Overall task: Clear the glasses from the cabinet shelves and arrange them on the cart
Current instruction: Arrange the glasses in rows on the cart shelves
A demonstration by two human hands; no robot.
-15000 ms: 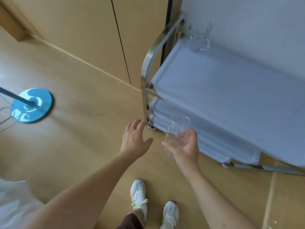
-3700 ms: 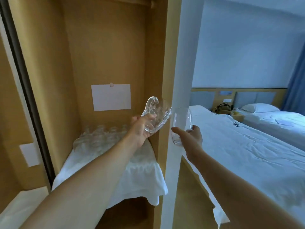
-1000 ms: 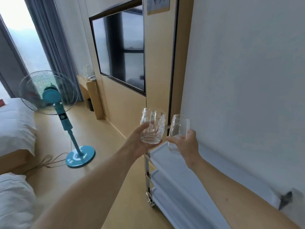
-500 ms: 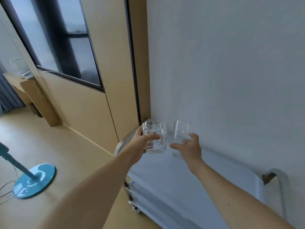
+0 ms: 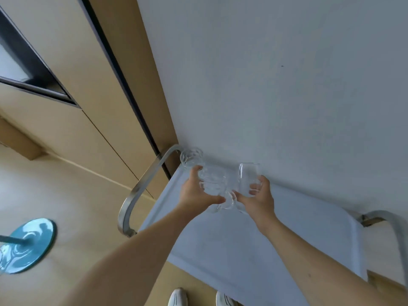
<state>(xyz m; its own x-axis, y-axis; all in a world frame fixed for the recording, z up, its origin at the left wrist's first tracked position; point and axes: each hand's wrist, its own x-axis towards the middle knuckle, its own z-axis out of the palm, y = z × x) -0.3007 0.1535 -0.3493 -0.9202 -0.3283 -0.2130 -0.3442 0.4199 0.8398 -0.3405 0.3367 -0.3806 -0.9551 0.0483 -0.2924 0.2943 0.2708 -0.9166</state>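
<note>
— Where are the hands?

— From my screen, both are over the far left corner of the cart (image 5: 254, 246), above its white top. The left hand (image 5: 196, 192) has its fingers and thumb curled round a patterned glass mug (image 5: 213, 186); the right hand (image 5: 258, 199) grips a plain tumbler (image 5: 247, 178) just beside it (the two glasses look close to touching, though I cannot tell if they do).

— Anything on the cart already?

— One glass (image 5: 191, 157) stands in the corner by the wall, next to the curved metal handle (image 5: 143, 188). I cannot tell whether the held glasses rest on the top. A blue fan base (image 5: 26, 248) sits on the floor to the left.
</note>
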